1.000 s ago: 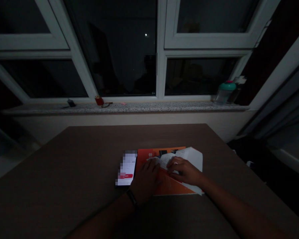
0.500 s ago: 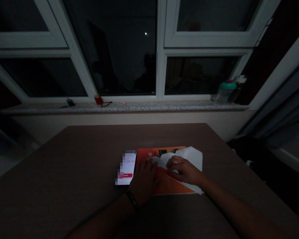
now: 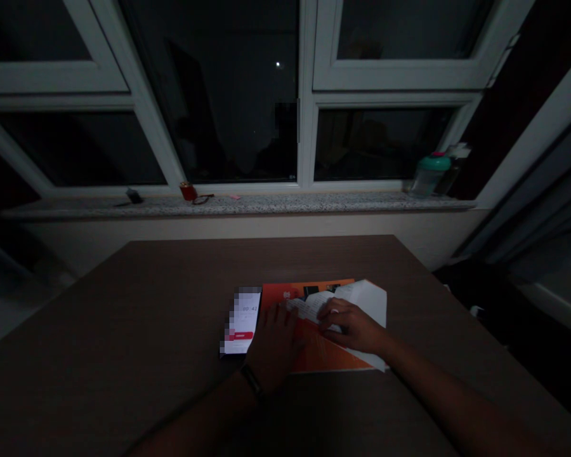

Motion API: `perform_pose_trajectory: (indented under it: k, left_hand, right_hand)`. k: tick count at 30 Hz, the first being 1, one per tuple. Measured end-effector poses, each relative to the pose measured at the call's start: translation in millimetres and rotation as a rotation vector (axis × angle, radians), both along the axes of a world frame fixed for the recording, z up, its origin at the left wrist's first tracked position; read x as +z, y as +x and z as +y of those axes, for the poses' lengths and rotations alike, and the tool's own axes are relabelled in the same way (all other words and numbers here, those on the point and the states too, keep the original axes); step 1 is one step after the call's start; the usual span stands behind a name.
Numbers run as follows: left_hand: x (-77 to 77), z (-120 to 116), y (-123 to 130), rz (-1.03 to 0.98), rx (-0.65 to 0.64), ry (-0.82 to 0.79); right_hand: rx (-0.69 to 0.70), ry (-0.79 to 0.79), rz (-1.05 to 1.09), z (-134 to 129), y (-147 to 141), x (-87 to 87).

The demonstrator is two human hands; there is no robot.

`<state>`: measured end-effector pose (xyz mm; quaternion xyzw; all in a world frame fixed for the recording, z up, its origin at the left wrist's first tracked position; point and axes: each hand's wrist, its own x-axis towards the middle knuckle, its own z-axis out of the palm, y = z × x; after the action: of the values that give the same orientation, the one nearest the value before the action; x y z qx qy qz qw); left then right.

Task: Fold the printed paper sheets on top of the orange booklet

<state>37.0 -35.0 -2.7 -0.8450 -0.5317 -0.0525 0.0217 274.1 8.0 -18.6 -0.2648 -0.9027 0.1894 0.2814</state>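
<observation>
An orange-red booklet [image 3: 333, 355] lies on the table, with folded white printed paper [image 3: 368, 304] over its right part. My left hand [image 3: 275, 343] rests flat on the booklet's left side, fingers spread and pointing away from me, a dark band round the wrist. My right hand [image 3: 349, 325], with a ring on one finger, presses on the folded paper; its fingers are bent, and whether they pinch an edge is too dark to tell. Just left of my left hand lies a phone [image 3: 242, 320] with a lit screen showing digits and a red bar.
The brown table [image 3: 171, 285] reaches toward a wall below a window. On the speckled sill [image 3: 276, 203] stand a small red jar [image 3: 188, 191], a small dark object [image 3: 134, 195] and a bottle with a turquoise lid [image 3: 431, 174]. A curtain [image 3: 533, 203] hangs at the right.
Both hands stay almost in the same place on the booklet and paper. The digits on the phone's screen have changed.
</observation>
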Motion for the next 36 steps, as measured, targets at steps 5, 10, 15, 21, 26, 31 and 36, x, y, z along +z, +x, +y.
perform_pose_trajectory:
  k: [5, 10, 15, 21, 26, 31, 36]
  left_hand:
    - [-6.4, 1, 0, -0.001, 0.028, 0.011]
    - [-11.7, 4, -2, -0.005, 0.020, 0.009]
    - [-12.9, 5, -3, -0.002, 0.041, 0.000]
    - [-10.1, 3, -2, 0.010, 0.061, 0.007]
    - [-11.5, 3, -2, 0.047, 0.094, 0.032]
    - [-15.9, 5, -4, 0.068, 0.113, 0.039]
    - [-13.6, 6, -4, 0.066, 0.110, 0.035]
  right_hand:
    - [0.011, -0.012, -0.002, 0, 0, 0.0]
    - [0.020, -0.008, 0.007, 0, -1, 1.4]
    - [0.007, -0.006, 0.011, -1, -2, 2.8]
    - [0.000, -0.013, 0.003, 0, -1, 1.6]
    - [0.008, -0.015, 0.014, 0, -1, 0.7]
    - [0.000, -0.026, 0.008, 0, -1, 0.8]
    - [0.008, -0.036, 0.015, 1, 0, -1.4]
